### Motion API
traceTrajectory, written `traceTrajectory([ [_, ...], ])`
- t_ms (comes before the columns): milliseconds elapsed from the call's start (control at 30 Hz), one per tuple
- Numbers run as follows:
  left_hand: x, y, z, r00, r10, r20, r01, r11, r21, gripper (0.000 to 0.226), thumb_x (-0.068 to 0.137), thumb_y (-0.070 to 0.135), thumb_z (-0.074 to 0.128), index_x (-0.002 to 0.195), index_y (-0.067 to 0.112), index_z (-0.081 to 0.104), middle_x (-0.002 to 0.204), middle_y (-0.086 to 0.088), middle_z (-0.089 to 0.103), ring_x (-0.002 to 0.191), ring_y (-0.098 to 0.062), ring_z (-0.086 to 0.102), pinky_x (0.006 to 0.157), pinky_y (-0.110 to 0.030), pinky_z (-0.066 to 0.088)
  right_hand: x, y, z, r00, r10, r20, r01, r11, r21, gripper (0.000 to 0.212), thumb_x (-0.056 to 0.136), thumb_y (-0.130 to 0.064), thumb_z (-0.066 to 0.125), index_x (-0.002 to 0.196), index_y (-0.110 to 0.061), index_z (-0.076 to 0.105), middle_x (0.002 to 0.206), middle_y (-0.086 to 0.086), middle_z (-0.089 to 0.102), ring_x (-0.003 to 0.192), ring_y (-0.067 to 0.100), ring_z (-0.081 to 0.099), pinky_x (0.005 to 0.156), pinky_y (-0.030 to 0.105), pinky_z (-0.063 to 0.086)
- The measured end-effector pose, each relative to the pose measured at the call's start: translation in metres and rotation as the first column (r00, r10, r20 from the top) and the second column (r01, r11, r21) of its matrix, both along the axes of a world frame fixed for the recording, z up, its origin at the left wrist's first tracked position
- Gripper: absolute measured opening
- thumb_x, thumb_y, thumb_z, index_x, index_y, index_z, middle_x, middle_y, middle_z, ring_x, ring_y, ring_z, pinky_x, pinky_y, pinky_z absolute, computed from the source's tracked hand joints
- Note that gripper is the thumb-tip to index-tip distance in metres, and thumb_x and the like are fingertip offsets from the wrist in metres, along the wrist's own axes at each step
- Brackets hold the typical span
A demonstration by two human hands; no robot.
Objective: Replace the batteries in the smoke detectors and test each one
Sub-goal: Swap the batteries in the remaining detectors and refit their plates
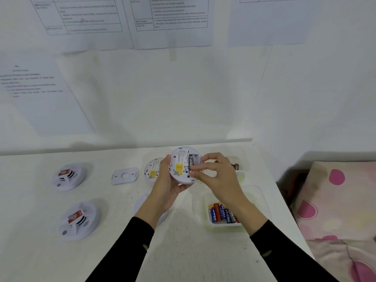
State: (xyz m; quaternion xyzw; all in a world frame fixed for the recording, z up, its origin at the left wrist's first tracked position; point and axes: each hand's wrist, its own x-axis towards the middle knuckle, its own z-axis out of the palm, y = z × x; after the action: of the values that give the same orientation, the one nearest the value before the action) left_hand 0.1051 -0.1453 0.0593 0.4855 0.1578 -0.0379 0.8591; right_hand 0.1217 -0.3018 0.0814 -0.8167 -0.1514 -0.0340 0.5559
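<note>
Left grip [168,189] cupping smoke detector [180,166] by rim, holding it back-up above tabletop [101,251]. Right grip [220,178] pinching lower end of black battery [190,162] lying in detector's open compartment. Clear tray [223,226] of spare batteries [222,214] sitting under right wrist; second opened detector [151,169] lying just behind left grip.
</note>
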Motion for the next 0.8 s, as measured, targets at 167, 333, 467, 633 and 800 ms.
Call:
traceTrajectory([
  [167, -0.001, -0.001, -0.001, 1.000, 0.003, 0.024, -0.003, 1.000, -0.026, 0.047, 0.104, 0.045, 0.030, 0.118, 0.015, 0.063, 0.106, -0.012, 0.075, 0.092, -0.024, 0.072, 0.074, -0.035, 0.062, 0.009, 0.000, 0.014, 0.878, 0.057, -0.475, 0.069, 0.968, 0.243, 0.070, 0.058, -0.022, 0.091, 0.115, -0.021, 0.050, 0.116, -0.003, 0.057, 0.099, 0.013, 0.060, 0.078, 0.025, 0.050],
  [333, -0.001, 0.000, -0.002, 0.999, 0.007, 0.038, -0.007, 1.000, -0.005, 0.048, 0.105, 0.046, 0.028, 0.122, 0.016, 0.061, 0.107, -0.011, 0.075, 0.091, -0.023, 0.073, 0.071, -0.033, 0.062, 0.016, 0.004, 0.014, 0.772, 0.214, -0.599, 0.063, 0.911, 0.407, 0.076, 0.059, -0.003, 0.089, 0.124, -0.015, 0.051, 0.109, 0.014, 0.068, 0.098, 0.027, 0.069, 0.082, 0.034, 0.057],
  [467, 0.000, -0.001, -0.002, 0.997, -0.019, 0.078, 0.013, 0.997, 0.076, 0.046, 0.105, 0.045, 0.026, 0.122, 0.019, 0.060, 0.106, -0.007, 0.076, 0.092, -0.022, 0.073, 0.078, -0.037, 0.061, 0.022, 0.004, 0.010, 0.740, 0.251, -0.624, 0.093, 0.881, 0.464, 0.066, 0.063, 0.009, 0.082, 0.122, -0.008, 0.055, 0.106, 0.015, 0.070, 0.098, 0.029, 0.069, 0.083, 0.037, 0.058],
  [633, 0.002, -0.004, -0.004, 0.998, 0.005, 0.068, -0.013, 0.993, 0.121, 0.042, 0.106, 0.042, 0.025, 0.118, 0.022, 0.061, 0.102, -0.003, 0.077, 0.093, -0.020, 0.073, 0.081, -0.039, 0.060, 0.025, 0.004, 0.010, 0.759, 0.255, -0.600, -0.076, 0.949, 0.307, 0.067, 0.069, -0.008, 0.084, 0.127, -0.013, 0.051, 0.114, 0.008, 0.066, 0.105, 0.024, 0.064, 0.089, 0.035, 0.054],
  [800, 0.002, -0.004, 0.001, 0.999, 0.030, 0.035, -0.034, 0.994, 0.100, 0.044, 0.106, 0.043, 0.026, 0.126, 0.019, 0.057, 0.118, -0.011, 0.070, 0.103, -0.026, 0.068, 0.077, -0.036, 0.061, 0.075, -0.030, 0.020, 0.901, -0.025, -0.432, -0.080, 0.971, -0.223, 0.027, 0.089, -0.043, 0.062, 0.085, -0.017, 0.059, 0.083, -0.004, 0.059, 0.079, 0.015, 0.056, 0.074, 0.028, 0.045],
])
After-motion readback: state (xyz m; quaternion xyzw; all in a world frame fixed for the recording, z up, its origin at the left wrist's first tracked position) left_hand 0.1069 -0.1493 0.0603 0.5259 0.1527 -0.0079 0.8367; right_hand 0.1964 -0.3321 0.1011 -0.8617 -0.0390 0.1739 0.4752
